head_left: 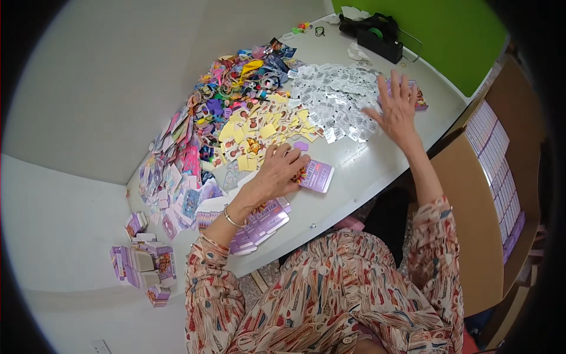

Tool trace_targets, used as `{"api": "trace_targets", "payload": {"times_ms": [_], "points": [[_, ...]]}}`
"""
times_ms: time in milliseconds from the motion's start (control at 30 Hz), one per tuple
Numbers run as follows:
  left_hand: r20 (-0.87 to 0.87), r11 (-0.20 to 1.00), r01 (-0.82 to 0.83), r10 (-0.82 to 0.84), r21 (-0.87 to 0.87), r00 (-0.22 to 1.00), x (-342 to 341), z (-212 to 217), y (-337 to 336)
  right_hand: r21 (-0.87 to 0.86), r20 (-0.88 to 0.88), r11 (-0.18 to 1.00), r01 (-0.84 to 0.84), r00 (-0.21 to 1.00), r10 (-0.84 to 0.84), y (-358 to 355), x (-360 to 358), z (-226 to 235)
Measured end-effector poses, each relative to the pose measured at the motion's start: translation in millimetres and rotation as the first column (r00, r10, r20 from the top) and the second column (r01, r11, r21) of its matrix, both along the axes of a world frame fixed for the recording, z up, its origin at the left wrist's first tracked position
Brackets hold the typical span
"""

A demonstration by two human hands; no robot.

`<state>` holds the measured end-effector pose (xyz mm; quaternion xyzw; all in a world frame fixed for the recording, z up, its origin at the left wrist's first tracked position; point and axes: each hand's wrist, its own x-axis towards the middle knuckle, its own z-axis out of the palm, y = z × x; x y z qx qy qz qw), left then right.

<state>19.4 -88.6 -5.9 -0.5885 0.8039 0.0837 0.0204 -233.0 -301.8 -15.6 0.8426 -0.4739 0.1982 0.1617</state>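
My left hand (277,175) is closed over one end of a small flat purple box (318,176) near the table's front edge. Its fingers hide part of the printed picture. Under my left wrist lies a fanned row of similar flat purple boxes (268,221). Farther right, my right hand (398,112) hangs open with fingers spread, nothing in its grasp. It is beside the heap of small silver-white sachets (336,97) and partly covers another purple box (420,99). Whether it touches that box I cannot tell. A heap of yellow picture cards (259,133) lies beyond my left hand.
Colourful small toys (227,88) are piled at the back left, with glossy packets (177,194) nearer. Made-up purple boxes (141,259) stand at the far left. A black tape dispenser (380,46) sits at the back. A large cardboard carton (471,236) of packed boxes stands right.
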Motion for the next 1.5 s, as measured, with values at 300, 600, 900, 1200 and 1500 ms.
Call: {"api": "trace_targets", "payload": {"times_ms": [300, 600, 900, 1200, 1500], "points": [[-0.939, 0.958, -0.096, 0.284, 0.269, 0.197, -61.2, -13.6, 0.1, 0.433, 0.853, 0.347, -0.832, 0.503, 0.140, 126.2, -0.8, -19.4], [-0.597, 0.745, -0.637, 0.424, -0.197, 0.681, 49.0, -13.0, -37.8, 0.489, 0.639, 0.684, -0.542, 0.756, 0.142, 137.5, -12.0, 1.0], [-0.468, 0.719, -0.598, 0.418, -0.353, 0.778, 86.1, -49.0, -56.6, 0.531, 0.477, 0.741, -0.412, 0.868, 0.141, 143.4, -9.7, -10.2], [-0.925, 0.863, -0.492, 0.273, 0.115, 0.264, 13.5, 14.7, -55.9, 0.484, 0.436, 0.774, -0.408, 0.879, 0.191, 144.5, -6.3, -8.1], [-0.780, 0.936, -0.225, -0.077, -0.271, 0.621, -74.3, 14.1, -64.7, 0.555, 0.412, 0.763, -0.330, 0.907, 0.092, 149.2, -29.0, 3.9]]}}
